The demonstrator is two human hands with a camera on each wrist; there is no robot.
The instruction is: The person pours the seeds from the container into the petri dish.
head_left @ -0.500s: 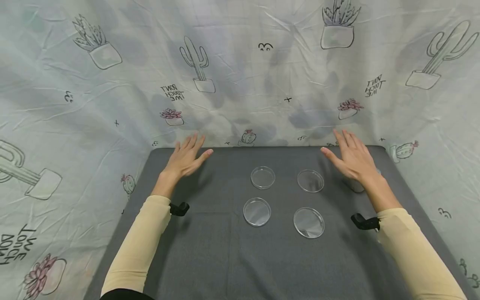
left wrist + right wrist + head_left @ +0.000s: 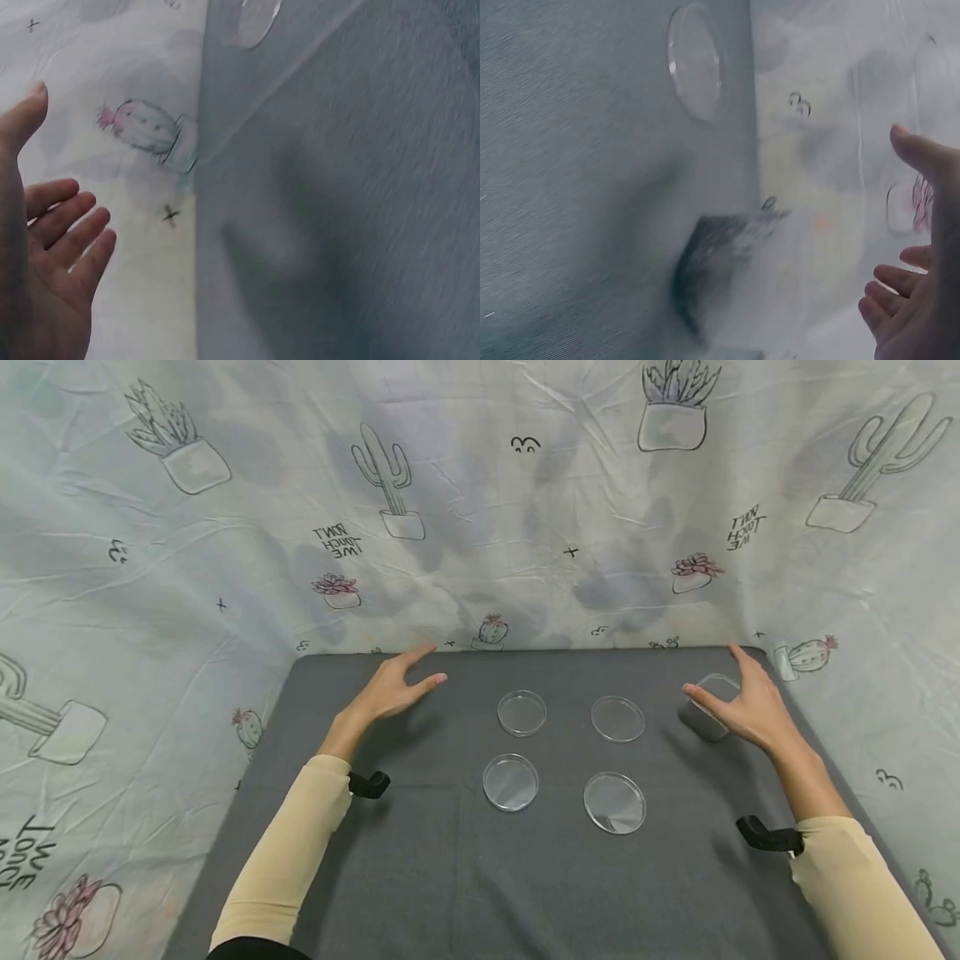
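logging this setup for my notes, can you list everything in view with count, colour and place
petri dishes: 4, clear, in a two-by-two block mid-table, apart from each other and from both hands
clear beaker: 1, transparent, far right of the table, just in front of the right hand; contact cannot be told
table cover: 1, dark grey, covers the whole table top
backdrop sheet: 1, pale with cactus and succulent drawings and lettering, hangs behind and at both sides of the table
wrist camera mounts: 2, black, one at each cuff
sleeves: 2, cream, on both forearms
left hand: 1, fingers spread and relaxed, over the far left of the table, holding nothing
right hand: 1, fingers open, beside the beaker
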